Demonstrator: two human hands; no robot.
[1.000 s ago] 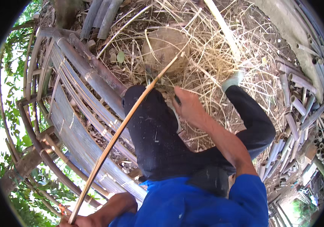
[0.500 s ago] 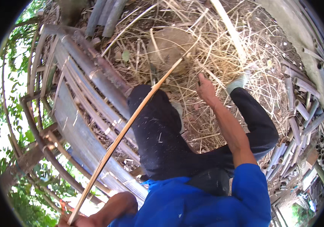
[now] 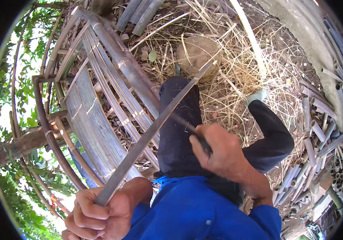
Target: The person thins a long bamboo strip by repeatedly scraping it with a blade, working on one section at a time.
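Note:
My left hand point(image 3: 99, 216), at the lower left, is wrapped round the near end of a long bamboo strip point(image 3: 151, 135). The strip slants away to the upper right, across my left thigh, its dark grey face showing and its far tip over a round flat block point(image 3: 191, 58). Above my lap, my right hand point(image 3: 224, 150) grips the dark handle of a knife point(image 3: 202, 143). The blade is smeared by motion and points up and left toward the strip. Whether it touches the strip I cannot tell.
A slatted bamboo bench point(image 3: 95, 116) stands close on the left. Pale shavings point(image 3: 239, 76) litter the ground around the block, with a long pale strip point(image 3: 251, 38) lying across them. Cut bamboo pieces point(image 3: 325, 132) are piled along the right side. Split bamboo lengths point(image 3: 141, 16) lie at the back.
My right hand has drawn back from near the block to above my lap. My left hand has come up and forward, and the strip now shows its dark face instead of its pale one.

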